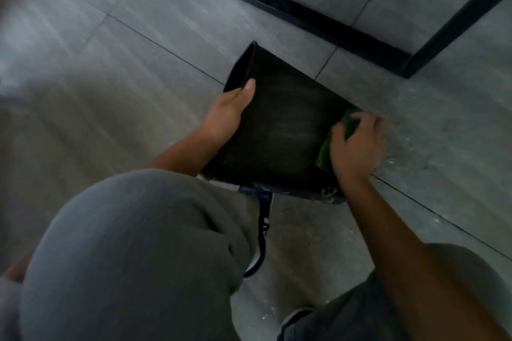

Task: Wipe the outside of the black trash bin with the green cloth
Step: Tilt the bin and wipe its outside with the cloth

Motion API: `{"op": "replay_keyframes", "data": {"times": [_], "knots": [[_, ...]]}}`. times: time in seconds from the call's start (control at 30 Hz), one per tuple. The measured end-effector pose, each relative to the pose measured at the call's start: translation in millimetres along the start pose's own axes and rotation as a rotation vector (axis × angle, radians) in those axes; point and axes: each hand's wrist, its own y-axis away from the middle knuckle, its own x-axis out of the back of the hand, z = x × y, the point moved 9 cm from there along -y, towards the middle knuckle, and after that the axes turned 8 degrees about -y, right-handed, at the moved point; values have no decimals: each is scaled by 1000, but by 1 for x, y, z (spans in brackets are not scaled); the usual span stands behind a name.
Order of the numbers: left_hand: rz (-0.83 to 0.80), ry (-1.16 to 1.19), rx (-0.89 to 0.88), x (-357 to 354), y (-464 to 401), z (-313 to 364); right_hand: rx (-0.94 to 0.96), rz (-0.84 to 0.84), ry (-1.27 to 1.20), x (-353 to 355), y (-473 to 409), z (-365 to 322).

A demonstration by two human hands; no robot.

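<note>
The black trash bin (279, 130) lies tipped on its side above the floor, its open rim to the upper left and its base to the right. My left hand (230, 113) grips the rim, thumb on the outer wall and fingers inside. My right hand (354, 144) presses the bunched green cloth (327, 149) against the bin's outer wall near the base. Most of the cloth is hidden under that hand, which is blurred.
Grey tiled floor (138, 69) lies all around. A black metal frame (318, 16) runs across the top right. My knees in grey shorts (133, 252) fill the lower view, with a dark shoe (263, 230) under the bin. Pale specks dot the floor at right.
</note>
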Motion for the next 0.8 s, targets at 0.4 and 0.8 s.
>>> {"op": "replay_keyframes", "data": {"times": [0.4,0.8], "knots": [[-10,66,29,4,3,-10,157,36,-110,78,-18,-56],[-39,67,-2,-2,2,-4,323,-169,-71,-16,85,-43]]}}
